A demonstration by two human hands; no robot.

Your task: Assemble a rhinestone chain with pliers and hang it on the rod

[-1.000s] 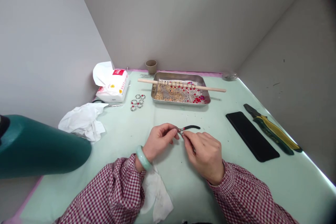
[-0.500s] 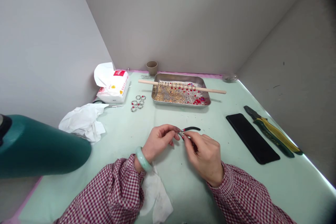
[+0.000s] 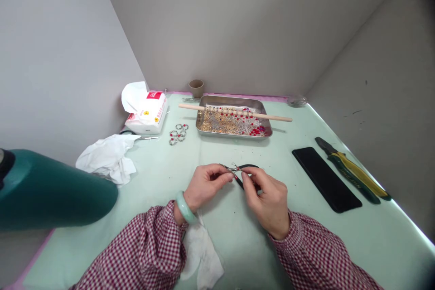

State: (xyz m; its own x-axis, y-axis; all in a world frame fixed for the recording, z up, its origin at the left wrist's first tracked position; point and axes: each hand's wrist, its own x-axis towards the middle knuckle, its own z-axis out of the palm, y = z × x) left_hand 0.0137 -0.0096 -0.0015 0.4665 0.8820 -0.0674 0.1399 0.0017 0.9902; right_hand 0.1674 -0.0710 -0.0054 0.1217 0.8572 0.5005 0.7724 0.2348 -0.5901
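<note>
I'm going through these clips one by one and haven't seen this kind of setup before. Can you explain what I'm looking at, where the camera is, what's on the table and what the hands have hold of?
There is no machine here. The camera sits on a person's head and looks down at their own two hands over a pale green table.

The left hand, with a green bangle on its wrist, pinches a small wire piece at its fingertips. The right hand holds small pliers with dark handles, their tip meeting that piece.

Further back lies a metal tray of gold and red beads, with a wooden stick laid across it. Left of it are small beaded rings, a tissue pack and crumpled tissues. To the right lie a black pad and larger yellow-green pliers. The big teal shape at far left is too close to identify.
</note>
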